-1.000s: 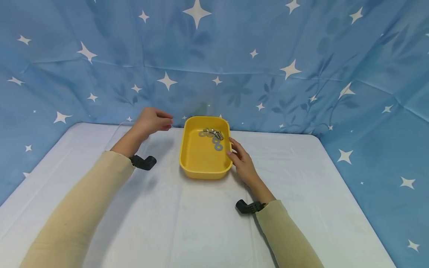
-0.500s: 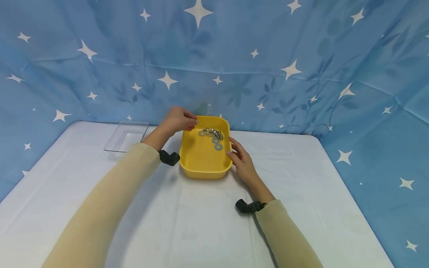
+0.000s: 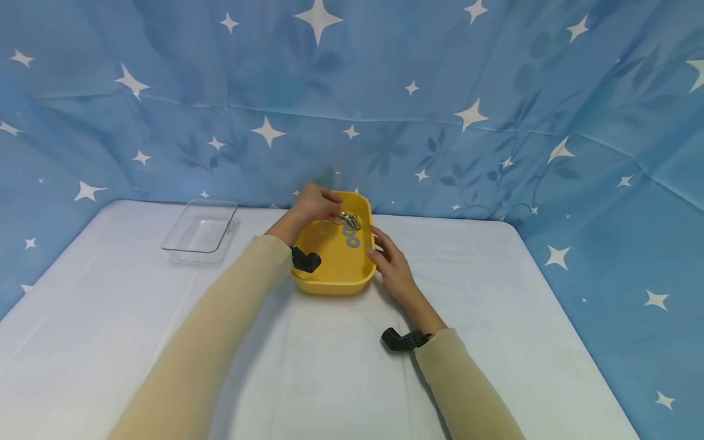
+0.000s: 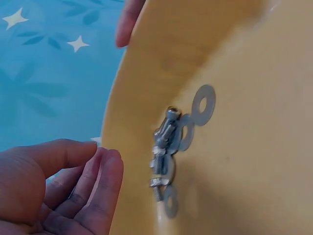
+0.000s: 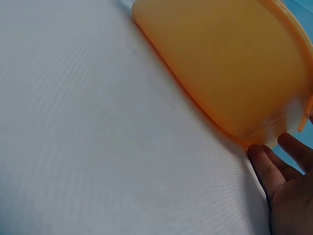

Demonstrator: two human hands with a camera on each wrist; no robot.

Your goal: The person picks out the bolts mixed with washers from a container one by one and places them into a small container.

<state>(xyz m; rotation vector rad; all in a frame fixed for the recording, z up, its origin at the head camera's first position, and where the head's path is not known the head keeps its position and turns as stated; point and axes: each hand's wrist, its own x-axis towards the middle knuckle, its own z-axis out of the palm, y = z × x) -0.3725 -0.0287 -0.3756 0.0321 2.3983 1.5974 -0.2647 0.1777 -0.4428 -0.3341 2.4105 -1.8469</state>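
A yellow plastic tray (image 3: pixel 330 288) stands on the white-covered table, toward the back. In its far part lie several small metal bolts (image 4: pixel 168 129) in a heap, with flat grey washers (image 4: pixel 203 105) beside and under them. My left hand (image 3: pixel 317 205) hangs over the tray's far left part, close to the bolts. Its thumb and fingers (image 4: pixel 110 169) are gently bent with tips close together, and nothing shows between them. My right hand (image 3: pixel 395 269) holds the tray's right side, thumb at the rim and fingers (image 5: pixel 266 171) along the outer wall.
A clear, see-through rectangular container (image 3: pixel 187 250) stands at the back left of the table. Behind the table hangs a blue curtain (image 3: pixel 385 61) with white stars. A black wrist camera (image 3: pixel 404 340) sits on each forearm.
My left hand has moved right, from beside the clear container to over the tray and the bolts. The clear container now shows fully. My right hand stays at the tray's side.
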